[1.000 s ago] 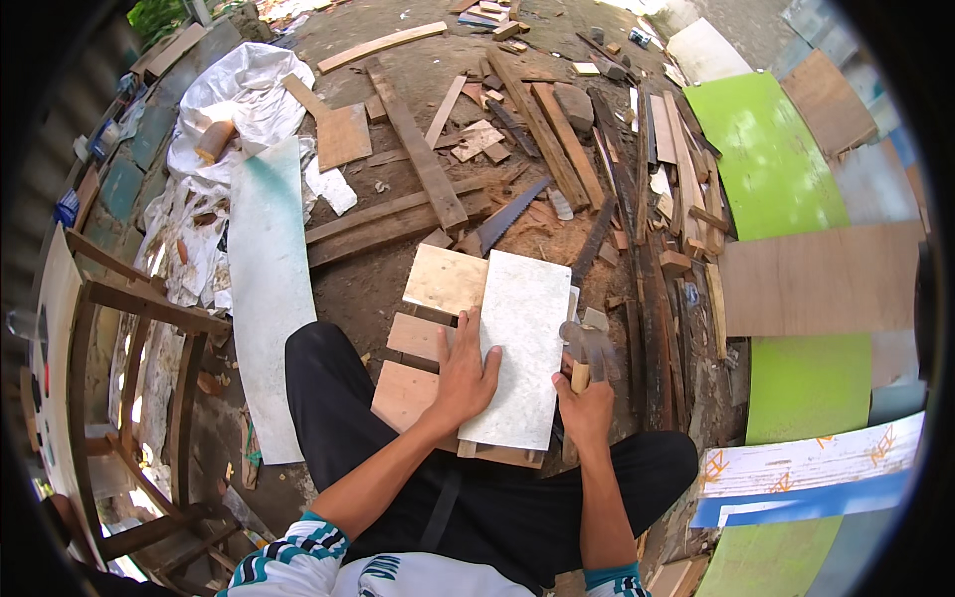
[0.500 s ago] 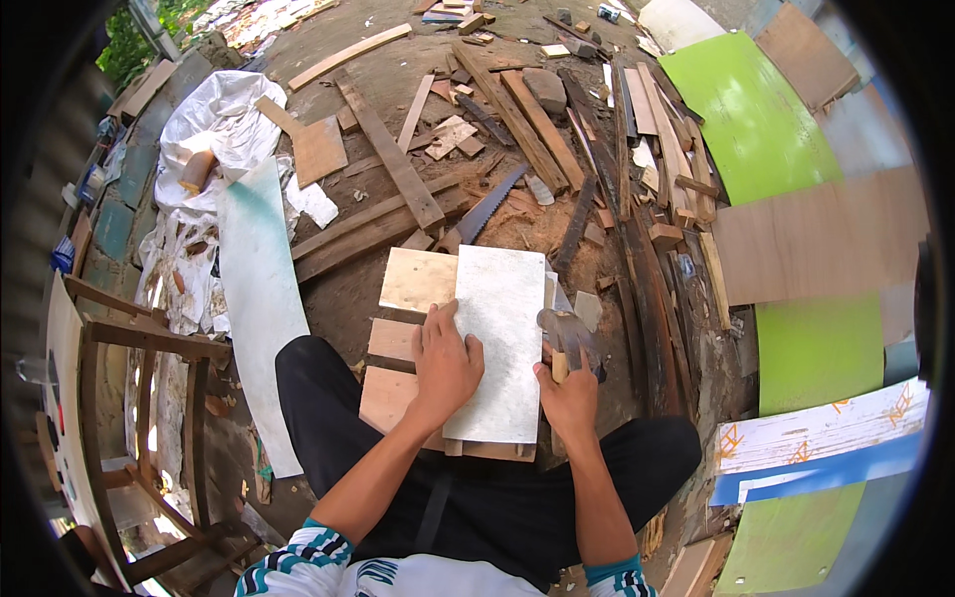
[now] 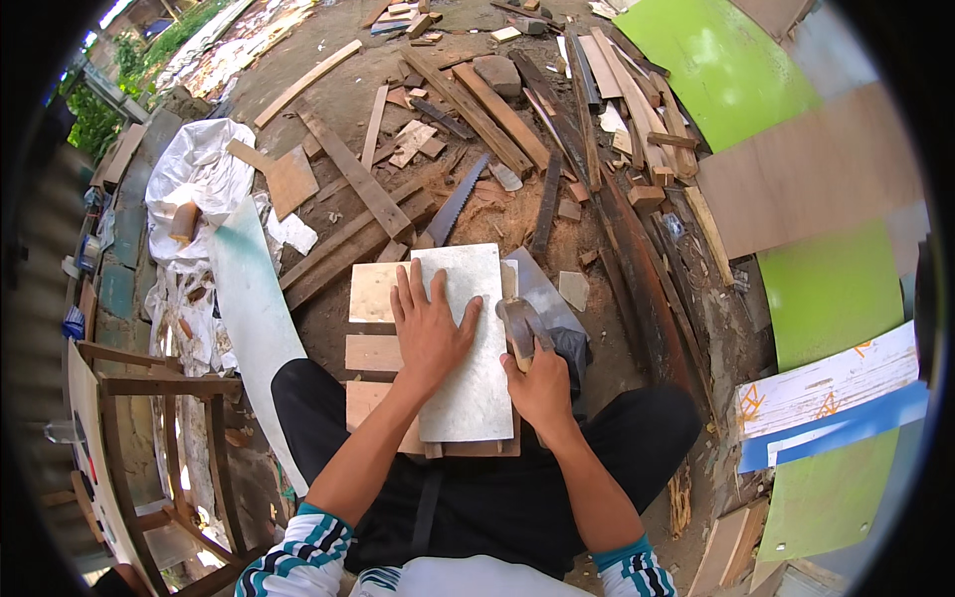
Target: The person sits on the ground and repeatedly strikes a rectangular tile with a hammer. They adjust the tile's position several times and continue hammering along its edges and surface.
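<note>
A pale, mottled rectangular board [image 3: 466, 343] is being pressed flat by the left hand [image 3: 430, 328], fingers spread open on its upper half, while a hammer [image 3: 519, 328] is being gripped by the closed right hand [image 3: 542, 388] just beside the board's right edge. One board is being worked, lying over three wooden slats [image 3: 373, 351] showing at its left.

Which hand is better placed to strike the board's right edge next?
Right. The right hand already holds the hammer at the right edge of the white board. The left hand lies flat on the board with fingers spread, pinning it down.
</note>
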A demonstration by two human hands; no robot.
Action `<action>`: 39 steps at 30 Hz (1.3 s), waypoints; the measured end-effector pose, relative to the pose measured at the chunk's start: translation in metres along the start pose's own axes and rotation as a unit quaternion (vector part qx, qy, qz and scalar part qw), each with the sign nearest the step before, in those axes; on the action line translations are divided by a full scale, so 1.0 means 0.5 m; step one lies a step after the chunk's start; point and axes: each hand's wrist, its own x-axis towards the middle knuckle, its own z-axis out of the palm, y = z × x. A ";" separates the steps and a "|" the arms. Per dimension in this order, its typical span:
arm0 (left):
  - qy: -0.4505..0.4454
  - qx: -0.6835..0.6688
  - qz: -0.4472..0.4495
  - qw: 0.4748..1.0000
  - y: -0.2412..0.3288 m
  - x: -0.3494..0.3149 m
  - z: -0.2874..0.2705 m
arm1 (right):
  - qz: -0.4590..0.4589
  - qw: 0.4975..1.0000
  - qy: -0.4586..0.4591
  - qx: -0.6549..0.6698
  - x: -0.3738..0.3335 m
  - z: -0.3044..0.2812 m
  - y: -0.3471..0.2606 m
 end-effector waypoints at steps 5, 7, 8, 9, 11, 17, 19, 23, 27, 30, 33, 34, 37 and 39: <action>0.014 0.040 0.101 0.994 -0.003 0.002 0.018 | 0.087 0.974 0.022 0.206 0.031 -0.007 0.042; -0.038 0.015 0.132 0.990 -0.015 0.011 0.026 | 0.127 0.971 0.041 0.198 0.047 -0.025 0.060; -0.065 0.001 0.146 0.987 -0.018 0.014 0.029 | 0.148 0.969 0.050 0.192 0.056 -0.043 0.055; -0.066 -0.003 0.155 0.986 -0.015 0.017 0.020 | 0.172 0.960 0.061 0.215 0.063 -0.066 0.040; -0.078 0.002 0.158 0.984 -0.010 0.017 0.010 | 0.183 0.948 0.084 0.248 0.074 -0.077 0.059; -0.142 0.041 0.142 0.979 0.033 0.018 -0.016 | 0.207 0.932 0.106 0.280 0.085 -0.099 0.072; -0.145 0.057 0.139 0.978 0.033 0.017 -0.016 | 0.210 0.933 0.094 0.276 0.081 -0.090 0.076; -0.141 0.060 0.156 0.976 0.034 0.017 -0.007 | 0.171 0.962 0.088 0.194 0.073 -0.053 0.098; -0.132 0.009 0.240 0.962 0.024 0.017 -0.006 | 0.098 0.990 0.089 0.041 0.053 -0.037 0.100; -0.140 -0.044 0.285 0.947 0.018 0.016 -0.006 | 0.222 0.971 0.028 0.080 0.050 -0.061 0.102; -0.151 -0.059 0.298 0.941 0.012 0.016 -0.003 | 0.237 0.970 0.047 -0.018 0.040 -0.113 0.118; -0.148 -0.064 0.296 0.942 0.015 0.016 -0.001 | 0.241 0.968 0.055 -0.047 0.040 -0.132 0.132; -0.141 -0.075 0.291 0.943 0.018 0.018 -0.006 | 0.252 0.955 0.053 -0.147 0.062 -0.176 0.156; -0.141 -0.084 0.295 0.941 0.018 0.022 -0.007 | 0.295 0.938 0.030 -0.181 0.090 -0.204 0.150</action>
